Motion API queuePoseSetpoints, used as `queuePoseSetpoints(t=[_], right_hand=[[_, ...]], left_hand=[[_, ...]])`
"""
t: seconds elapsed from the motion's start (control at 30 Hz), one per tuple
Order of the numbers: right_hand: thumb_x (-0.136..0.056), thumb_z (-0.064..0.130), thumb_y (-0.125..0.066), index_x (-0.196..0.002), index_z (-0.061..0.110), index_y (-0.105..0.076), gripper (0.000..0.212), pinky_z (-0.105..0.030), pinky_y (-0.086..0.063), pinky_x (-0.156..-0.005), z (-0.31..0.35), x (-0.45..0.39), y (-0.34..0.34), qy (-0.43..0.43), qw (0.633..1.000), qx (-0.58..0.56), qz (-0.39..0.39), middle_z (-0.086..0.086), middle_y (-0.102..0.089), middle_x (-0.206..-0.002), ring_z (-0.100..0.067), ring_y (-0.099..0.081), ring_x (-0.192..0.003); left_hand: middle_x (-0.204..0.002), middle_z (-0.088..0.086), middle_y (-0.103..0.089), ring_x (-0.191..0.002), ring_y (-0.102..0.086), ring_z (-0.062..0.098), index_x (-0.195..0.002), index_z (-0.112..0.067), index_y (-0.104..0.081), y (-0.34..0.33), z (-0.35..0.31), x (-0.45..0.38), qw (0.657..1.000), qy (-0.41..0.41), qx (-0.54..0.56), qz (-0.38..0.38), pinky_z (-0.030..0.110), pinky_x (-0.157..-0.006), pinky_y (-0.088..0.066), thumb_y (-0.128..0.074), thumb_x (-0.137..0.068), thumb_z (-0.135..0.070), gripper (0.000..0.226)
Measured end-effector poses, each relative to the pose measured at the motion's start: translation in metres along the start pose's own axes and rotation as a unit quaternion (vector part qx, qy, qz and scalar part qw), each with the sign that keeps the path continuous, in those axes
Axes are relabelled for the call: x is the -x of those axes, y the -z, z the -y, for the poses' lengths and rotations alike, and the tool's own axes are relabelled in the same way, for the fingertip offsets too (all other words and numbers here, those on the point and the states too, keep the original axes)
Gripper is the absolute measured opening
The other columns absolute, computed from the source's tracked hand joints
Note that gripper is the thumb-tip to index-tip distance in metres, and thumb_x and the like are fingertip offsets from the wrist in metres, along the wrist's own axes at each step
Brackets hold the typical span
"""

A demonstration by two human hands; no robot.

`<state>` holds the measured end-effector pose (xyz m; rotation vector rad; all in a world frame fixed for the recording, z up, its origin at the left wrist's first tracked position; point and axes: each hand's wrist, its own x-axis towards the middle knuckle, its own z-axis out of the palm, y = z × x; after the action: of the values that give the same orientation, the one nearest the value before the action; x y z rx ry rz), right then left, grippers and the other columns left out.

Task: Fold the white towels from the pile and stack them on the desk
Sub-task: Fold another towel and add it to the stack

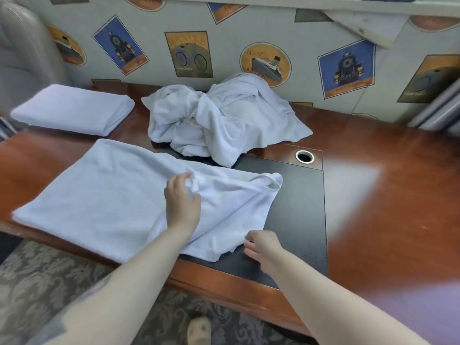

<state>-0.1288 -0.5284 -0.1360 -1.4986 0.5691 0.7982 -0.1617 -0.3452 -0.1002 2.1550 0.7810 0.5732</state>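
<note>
Bright, soft — glare on desk (353, 185)

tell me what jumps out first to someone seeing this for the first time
Two bare hands work a half-folded white towel at the desk's near edge: the left hand bunches its middle, the right hand pinches its near corner. Behind it lies a crumpled towel pile; a folded towel sits far left.

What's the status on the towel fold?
Left hand grips bunched cloth mid-towel; right hand pinches the near edge. Towel half spread on desk. One folded towel stacked; pile waiting. Nothing obstructing.
</note>
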Motion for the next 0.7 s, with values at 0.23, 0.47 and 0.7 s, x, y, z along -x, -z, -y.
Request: queuePoseSetpoints(t=[0.23, 0.47, 0.7], right_hand=[[-0.083, 0.017, -0.075, -0.094, 0.012, -0.048, 0.029, -0.027, -0.038, -0.060, -0.019, -0.022, -0.023, 0.067, 0.997, 0.037, -0.022, -0.007, -0.053, -0.083, -0.018, -0.049, -0.069], [-0.091, 0.024, -0.064, -0.097, 0.015, -0.063, 0.011, -0.032, -0.052, -0.078, -0.029, -0.005, -0.001, 0.217, 0.964, 0.149, 0.030, -0.002, -0.070, -0.096, -0.013, -0.065, -0.087], [-0.097, 0.023, -0.057, -0.095, 0.010, -0.054, 0.014, -0.035, -0.052, -0.042, -0.075, 0.015, 0.030, 0.156, 0.980, 0.115, -0.032, -0.014, -0.058, -0.073, -0.019, -0.050, -0.039]], left_hand=[[-0.114, -0.014, -0.049, -0.111, -0.049, 0.008, -0.119, -0.029, -0.056, -0.040, 0.063, 0.095, 0.949, -0.071, -0.102, 0.289, 0.022, -0.090, -0.042, -0.070, -0.082, -0.023, 0.039], [-0.117, -0.017, -0.051, -0.110, -0.046, 0.007, -0.118, -0.031, -0.055, -0.030, 0.064, 0.100, 0.959, -0.105, -0.155, 0.214, 0.020, -0.092, -0.038, -0.068, -0.086, -0.023, 0.036], [-0.078, -0.010, -0.065, -0.075, -0.064, 0.015, -0.077, -0.020, -0.069, -0.022, 0.051, 0.129, 0.962, -0.179, -0.141, 0.149, 0.023, -0.075, -0.036, -0.082, -0.069, -0.003, 0.023]])
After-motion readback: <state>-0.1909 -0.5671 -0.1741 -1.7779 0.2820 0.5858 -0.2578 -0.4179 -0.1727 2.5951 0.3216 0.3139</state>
